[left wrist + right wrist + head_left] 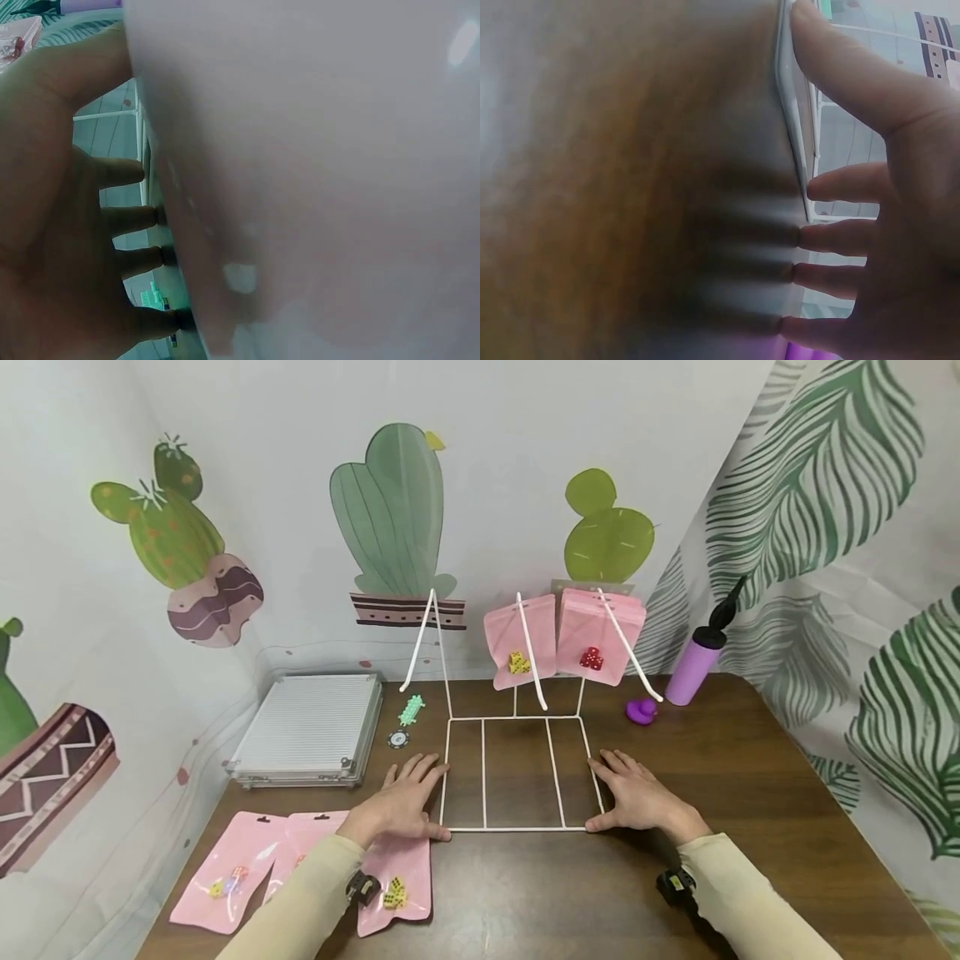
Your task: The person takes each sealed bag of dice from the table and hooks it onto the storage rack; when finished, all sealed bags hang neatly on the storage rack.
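Note:
A white wire display rack (517,831) stands on the table with its base flat and three long hooks jutting forward. My left hand (405,802) lies at the left side of that base, fingers spread, thumb at the front corner. On the opposite side, my right hand (633,793) rests with spread fingers, its thumb (832,52) against the front corner in the right wrist view. From the middle hook hangs a pink pouch (498,631) with yellow dice. Several pink pouches (626,647) hang on the right hook, the front one showing red dice.
More pink pouches (225,852) with dice lie front left, partly under my left forearm. A silver case (311,722) sits back left, near a green toy (411,710) and a poker chip (398,739). A purple duck (641,712) and purple pump (693,668) stand back right.

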